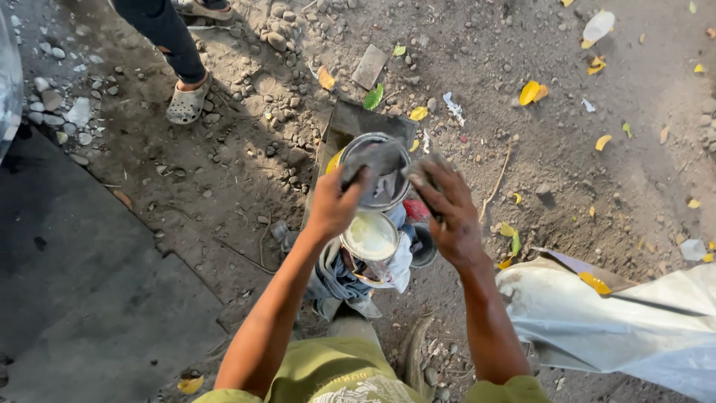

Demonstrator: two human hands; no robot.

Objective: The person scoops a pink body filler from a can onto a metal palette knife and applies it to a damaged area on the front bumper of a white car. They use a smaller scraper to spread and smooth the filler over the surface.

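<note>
My left hand [333,205] and my right hand [447,213] each grip one end of a grey, dirty cloth [384,163], stretched between them. The cloth hangs over an open round tin [373,149] with a metal rim, which stands on a dark board [358,119]. Just below my left hand stands a second open can [369,237] holding pale cream paint. Crumpled rags [339,280] lie around that can. A small dark container [425,250] sits under my right wrist, partly hidden.
The ground is dirt with stones and yellow leaves. Another person's leg and grey clog [186,103] stand at the upper left. A white sack [619,321] lies at the lower right. A dark slab [82,283] covers the left side.
</note>
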